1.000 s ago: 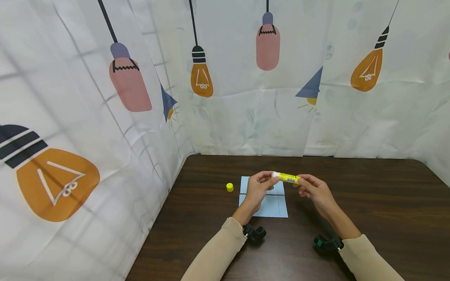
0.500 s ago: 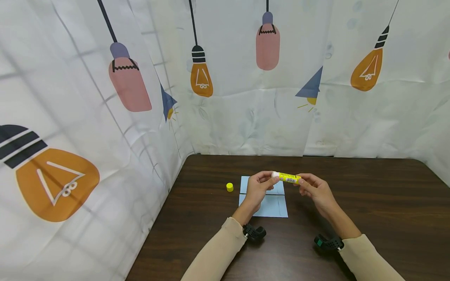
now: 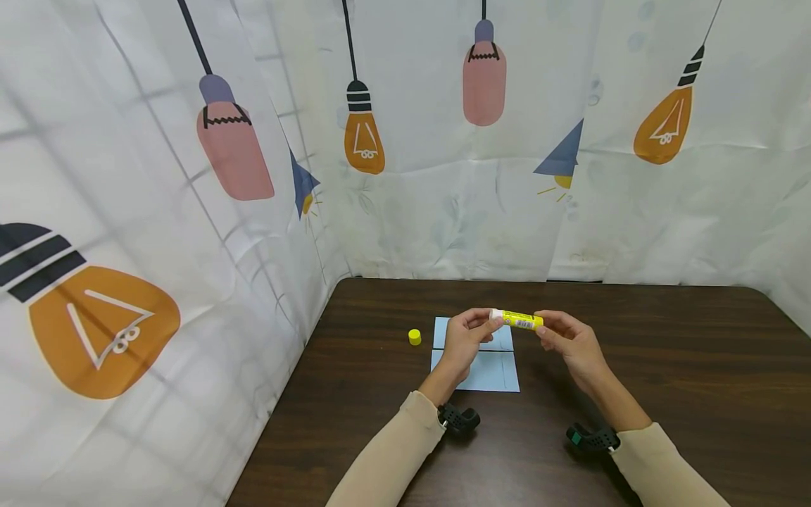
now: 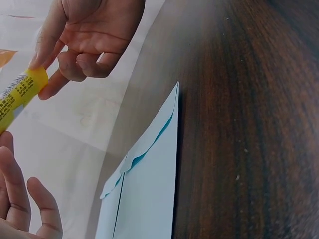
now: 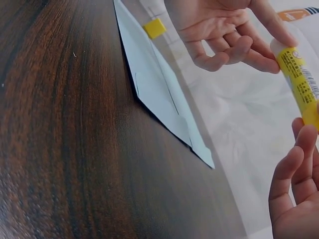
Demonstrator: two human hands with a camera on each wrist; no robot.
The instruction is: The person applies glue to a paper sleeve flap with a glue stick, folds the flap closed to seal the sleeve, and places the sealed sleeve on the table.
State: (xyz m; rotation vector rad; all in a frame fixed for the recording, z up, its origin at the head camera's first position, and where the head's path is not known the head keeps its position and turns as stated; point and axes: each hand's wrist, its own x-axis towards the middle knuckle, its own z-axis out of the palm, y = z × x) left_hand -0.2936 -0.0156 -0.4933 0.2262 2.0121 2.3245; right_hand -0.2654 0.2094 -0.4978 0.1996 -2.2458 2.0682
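Note:
An uncapped yellow glue stick [image 3: 519, 320] is held level above the table between both hands. My left hand [image 3: 462, 345] pinches its white end between thumb and fingers. At the yellow base end, my right hand [image 3: 575, 345] pinches it with thumb and fingertips, the other fingers loosely bent, as the left wrist view shows. Beneath the left hand lies a light blue folded paper [image 3: 486, 372], crossed by a dark line or gap; its loose, slightly raised flap edges [image 4: 149, 144] show in the left wrist view. The left hand and forearm hide part of it.
A yellow cap [image 3: 415, 337] stands on the dark wooden table [image 3: 684, 380], left of the paper. White curtains [image 3: 418, 225] printed with lamps hang behind the table and along its left side. Dark bands with cameras [image 3: 459, 418] sit on both wrists.
The right hand's fingers have shifted slightly upward around the glue stick's base. The left hand, the paper and the cap stay where they were.

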